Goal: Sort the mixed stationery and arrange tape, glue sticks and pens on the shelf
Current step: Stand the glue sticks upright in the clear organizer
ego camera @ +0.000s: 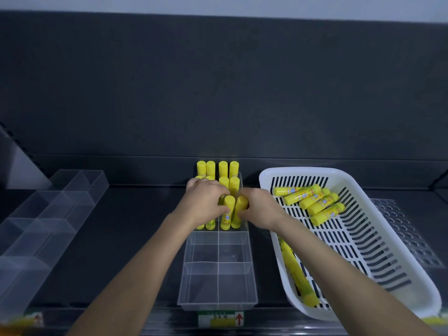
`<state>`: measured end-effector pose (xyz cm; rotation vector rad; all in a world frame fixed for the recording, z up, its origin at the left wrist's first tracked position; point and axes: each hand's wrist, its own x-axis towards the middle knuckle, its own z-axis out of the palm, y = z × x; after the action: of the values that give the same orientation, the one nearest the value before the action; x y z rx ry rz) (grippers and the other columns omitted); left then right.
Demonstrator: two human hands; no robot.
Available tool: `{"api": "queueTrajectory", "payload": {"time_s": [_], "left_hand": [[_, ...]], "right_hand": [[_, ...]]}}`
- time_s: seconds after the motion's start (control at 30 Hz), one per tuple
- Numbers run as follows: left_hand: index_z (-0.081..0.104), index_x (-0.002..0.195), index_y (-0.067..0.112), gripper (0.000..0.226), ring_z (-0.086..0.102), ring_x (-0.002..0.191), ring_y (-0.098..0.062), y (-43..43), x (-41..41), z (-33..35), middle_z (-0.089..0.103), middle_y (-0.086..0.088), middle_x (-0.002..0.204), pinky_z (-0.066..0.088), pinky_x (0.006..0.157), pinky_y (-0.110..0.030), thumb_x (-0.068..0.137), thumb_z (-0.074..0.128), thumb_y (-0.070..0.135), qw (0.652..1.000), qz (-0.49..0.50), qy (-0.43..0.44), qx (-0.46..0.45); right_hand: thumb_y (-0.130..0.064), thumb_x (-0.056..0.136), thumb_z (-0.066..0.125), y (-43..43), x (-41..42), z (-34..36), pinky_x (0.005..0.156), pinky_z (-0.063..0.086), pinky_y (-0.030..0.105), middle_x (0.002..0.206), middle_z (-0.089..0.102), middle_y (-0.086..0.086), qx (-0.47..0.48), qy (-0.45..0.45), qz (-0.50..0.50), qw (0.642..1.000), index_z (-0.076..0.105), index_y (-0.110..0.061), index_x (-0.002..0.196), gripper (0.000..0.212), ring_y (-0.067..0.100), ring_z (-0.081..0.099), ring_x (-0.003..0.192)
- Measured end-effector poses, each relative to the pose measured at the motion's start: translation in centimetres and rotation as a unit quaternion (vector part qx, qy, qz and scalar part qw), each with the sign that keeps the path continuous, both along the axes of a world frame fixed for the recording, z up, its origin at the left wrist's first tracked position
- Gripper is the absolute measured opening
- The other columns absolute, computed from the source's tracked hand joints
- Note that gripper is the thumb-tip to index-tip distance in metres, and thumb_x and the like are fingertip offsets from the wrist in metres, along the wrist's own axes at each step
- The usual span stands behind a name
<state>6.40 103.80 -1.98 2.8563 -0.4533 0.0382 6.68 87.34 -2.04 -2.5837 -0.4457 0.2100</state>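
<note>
A clear divided organiser stands on the dark shelf in the middle. Several yellow glue sticks stand upright in its far compartments. My left hand curls its fingers round one upright glue stick in the third row. My right hand grips the neighbouring upright glue stick beside it. A white slotted basket to the right holds several more glue sticks lying flat, plus others under my right forearm.
A second clear divided tray stands at the left, with nothing in it. A perforated clear panel lies right of the basket. The organiser's near compartments hold nothing. A label with a red arrow marks the shelf's front edge.
</note>
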Motion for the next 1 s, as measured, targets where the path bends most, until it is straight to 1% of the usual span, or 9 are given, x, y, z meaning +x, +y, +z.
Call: {"api": "queueTrajectory", "payload": {"time_s": [0.1, 0.27, 0.37, 0.5, 0.57, 0.63, 0.77, 0.9, 1.0], "left_hand": [[0.060, 0.118, 0.033, 0.036, 0.047, 0.119, -0.013, -0.3, 0.1, -0.2, 0.061, 0.011, 0.120, 0.013, 0.112, -0.037, 0.083, 0.065, 0.040, 1.000, -0.013, 0.000, 0.002], [0.063, 0.115, 0.028, 0.033, 0.052, 0.112, -0.014, -0.3, 0.2, -0.4, 0.064, 0.009, 0.113, 0.022, 0.105, -0.033, 0.084, 0.065, 0.038, 1.000, -0.006, -0.015, -0.006], [0.061, 0.119, 0.025, 0.037, 0.054, 0.110, -0.017, -0.3, 0.0, -0.6, 0.063, 0.006, 0.115, 0.029, 0.104, -0.035, 0.084, 0.066, 0.037, 1.000, -0.007, -0.010, -0.012], [0.055, 0.129, 0.019, 0.055, 0.056, 0.107, -0.019, 0.2, -0.2, -0.9, 0.059, 0.000, 0.121, 0.047, 0.092, -0.036, 0.079, 0.073, 0.034, 0.998, 0.000, 0.008, -0.060], [0.053, 0.131, 0.020, 0.058, 0.054, 0.109, -0.018, 0.5, -0.6, -0.8, 0.055, 0.002, 0.124, 0.047, 0.090, -0.032, 0.079, 0.074, 0.034, 0.998, 0.002, -0.001, -0.070], [0.057, 0.128, 0.019, 0.053, 0.053, 0.109, -0.016, 0.6, -1.1, -0.6, 0.053, 0.004, 0.125, 0.044, 0.090, -0.029, 0.080, 0.074, 0.032, 0.996, -0.007, -0.025, -0.085], [0.064, 0.121, 0.017, 0.042, 0.052, 0.111, -0.013, -0.7, -2.3, 0.6, 0.056, 0.004, 0.121, 0.044, 0.093, -0.029, 0.081, 0.073, 0.027, 0.988, -0.043, -0.058, -0.135], [0.062, 0.123, 0.019, 0.043, 0.050, 0.114, -0.008, -3.8, -3.1, 1.2, 0.054, 0.007, 0.123, 0.038, 0.098, -0.020, 0.083, 0.071, 0.031, 0.984, -0.113, -0.013, -0.134], [0.060, 0.125, 0.021, 0.042, 0.051, 0.114, -0.009, -6.3, -3.3, 1.0, 0.054, 0.007, 0.124, 0.042, 0.098, -0.028, 0.085, 0.068, 0.032, 0.979, -0.170, 0.026, -0.113]], "right_hand": [[-0.009, 0.080, 0.063, 0.0, 0.0, -0.4, 0.064, 0.037, 0.025, 0.086, 0.059, 0.004, 0.004, -0.006, -0.002, 1.000, 0.061, -0.009, 0.101, 0.021, 0.018, 0.051, 0.077], [-0.009, 0.080, 0.064, 0.0, -0.1, -0.7, 0.052, 0.032, 0.018, 0.081, 0.054, 0.001, 0.017, -0.024, -0.005, 1.000, 0.060, -0.009, 0.097, 0.017, 0.018, 0.050, 0.074], [-0.010, 0.080, 0.063, 0.1, -0.2, -0.8, 0.060, 0.037, 0.024, 0.086, 0.060, 0.008, 0.015, -0.031, -0.002, 0.999, 0.060, -0.008, 0.101, 0.021, 0.020, 0.052, 0.075], [-0.013, 0.080, 0.067, -0.1, -0.3, -0.9, 0.066, 0.046, 0.030, 0.094, 0.066, 0.011, 0.018, -0.026, 0.001, 1.000, 0.061, -0.007, 0.104, 0.025, 0.022, 0.056, 0.079], [-0.015, 0.079, 0.071, -0.5, -0.5, -0.5, 0.071, 0.050, 0.031, 0.097, 0.066, 0.008, 0.039, -0.017, 0.000, 0.999, 0.062, -0.008, 0.110, 0.033, 0.021, 0.059, 0.083], [-0.016, 0.078, 0.074, -1.4, -0.8, 0.1, 0.075, 0.052, 0.030, 0.097, 0.065, 0.005, 0.070, -0.011, -0.019, 0.997, 0.061, -0.010, 0.114, 0.039, 0.018, 0.061, 0.085], [-0.015, 0.082, 0.070, -4.6, -1.4, 1.2, 0.074, 0.046, 0.024, 0.095, 0.065, 0.001, 0.083, -0.028, -0.067, 0.994, 0.062, -0.011, 0.115, 0.034, 0.015, 0.060, 0.083], [-0.017, 0.085, 0.066, -8.7, -2.7, 0.7, 0.065, 0.039, 0.018, 0.090, 0.061, -0.004, 0.044, -0.031, -0.102, 0.993, 0.064, -0.011, 0.110, 0.026, 0.012, 0.057, 0.081], [-0.027, 0.087, 0.064, -11.4, -4.1, -0.5, 0.066, 0.039, 0.018, 0.095, 0.061, -0.003, 0.002, 0.029, -0.108, 0.994, 0.063, -0.014, 0.112, 0.027, 0.013, 0.056, 0.085]]}}
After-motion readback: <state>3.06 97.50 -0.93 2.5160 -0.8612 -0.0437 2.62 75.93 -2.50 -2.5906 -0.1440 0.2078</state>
